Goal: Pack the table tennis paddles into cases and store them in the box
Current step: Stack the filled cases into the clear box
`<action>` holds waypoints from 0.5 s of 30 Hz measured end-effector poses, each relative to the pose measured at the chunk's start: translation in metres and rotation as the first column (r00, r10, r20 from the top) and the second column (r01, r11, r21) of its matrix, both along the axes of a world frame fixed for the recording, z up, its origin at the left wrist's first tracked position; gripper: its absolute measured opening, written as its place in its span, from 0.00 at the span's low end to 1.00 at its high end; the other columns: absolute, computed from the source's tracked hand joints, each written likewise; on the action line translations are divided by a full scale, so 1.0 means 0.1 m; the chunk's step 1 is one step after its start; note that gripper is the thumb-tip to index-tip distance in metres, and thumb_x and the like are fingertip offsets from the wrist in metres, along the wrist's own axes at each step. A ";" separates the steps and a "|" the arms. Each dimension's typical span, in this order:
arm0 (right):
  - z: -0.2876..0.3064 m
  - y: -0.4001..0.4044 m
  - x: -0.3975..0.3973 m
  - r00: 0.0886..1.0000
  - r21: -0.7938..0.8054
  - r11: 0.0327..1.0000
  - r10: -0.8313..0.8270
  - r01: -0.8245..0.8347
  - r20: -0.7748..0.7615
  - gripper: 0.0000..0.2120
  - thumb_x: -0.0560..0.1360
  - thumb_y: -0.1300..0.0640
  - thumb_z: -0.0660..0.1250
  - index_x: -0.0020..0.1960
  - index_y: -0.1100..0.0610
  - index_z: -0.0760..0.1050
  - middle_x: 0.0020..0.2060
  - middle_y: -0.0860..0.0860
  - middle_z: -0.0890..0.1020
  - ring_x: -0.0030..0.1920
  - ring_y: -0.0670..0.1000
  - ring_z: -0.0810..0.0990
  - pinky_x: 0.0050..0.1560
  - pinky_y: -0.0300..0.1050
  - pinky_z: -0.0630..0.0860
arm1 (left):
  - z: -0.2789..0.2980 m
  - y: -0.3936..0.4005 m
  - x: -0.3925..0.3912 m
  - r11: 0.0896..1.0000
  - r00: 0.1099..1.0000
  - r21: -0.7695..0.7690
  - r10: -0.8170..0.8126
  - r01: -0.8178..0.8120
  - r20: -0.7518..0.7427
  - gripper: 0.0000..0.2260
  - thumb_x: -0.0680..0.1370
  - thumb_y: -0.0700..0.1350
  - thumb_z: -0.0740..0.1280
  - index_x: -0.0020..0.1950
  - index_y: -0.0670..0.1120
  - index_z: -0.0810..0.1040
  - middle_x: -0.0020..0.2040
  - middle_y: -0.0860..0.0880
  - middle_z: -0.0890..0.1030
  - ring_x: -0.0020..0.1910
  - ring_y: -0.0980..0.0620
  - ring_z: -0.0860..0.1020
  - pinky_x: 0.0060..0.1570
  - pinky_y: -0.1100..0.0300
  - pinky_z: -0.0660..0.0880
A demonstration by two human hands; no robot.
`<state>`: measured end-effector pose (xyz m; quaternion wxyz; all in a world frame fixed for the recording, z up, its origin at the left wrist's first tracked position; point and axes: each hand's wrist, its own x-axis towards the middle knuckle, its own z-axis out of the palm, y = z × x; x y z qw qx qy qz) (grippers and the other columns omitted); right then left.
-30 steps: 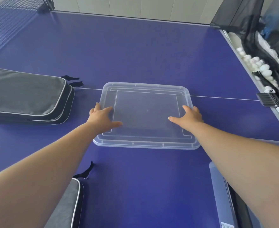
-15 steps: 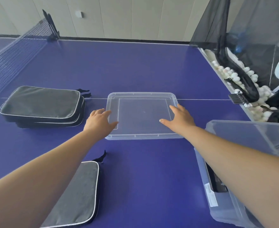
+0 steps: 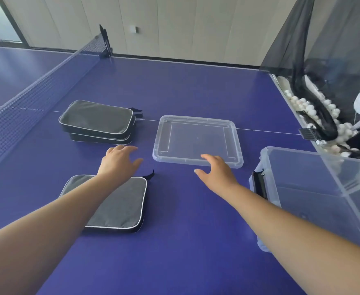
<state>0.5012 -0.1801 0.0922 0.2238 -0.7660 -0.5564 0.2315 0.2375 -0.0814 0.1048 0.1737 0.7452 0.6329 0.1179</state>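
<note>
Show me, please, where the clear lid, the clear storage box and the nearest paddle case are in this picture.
clear lid (image 3: pixel 197 138), head view: centre of its flat panel.
clear storage box (image 3: pixel 315 186), head view: its near transparent wall.
nearest paddle case (image 3: pixel 121 207), head view: grey top fabric, right of the forearm.

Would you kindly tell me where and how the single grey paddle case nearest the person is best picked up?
Probably by its two long piped edges, from above. The single grey paddle case lies flat on the table, slim enough for one hand to span. The left hand is open above its far end; the zip pull looks too flimsy.
</note>
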 end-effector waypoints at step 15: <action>-0.47 0.00 -1.56 0.976 -0.166 0.986 -0.014 -0.023 -0.219 0.36 0.71 0.41 0.72 0.74 0.44 0.60 0.70 0.49 0.65 0.67 0.51 0.70 0.63 0.48 0.71 | -0.55 -0.17 -1.90 0.959 0.984 -0.223 0.179 -0.175 0.000 0.34 0.71 0.57 0.73 0.75 0.58 0.64 0.75 0.48 0.62 0.73 0.43 0.58 0.69 0.46 0.65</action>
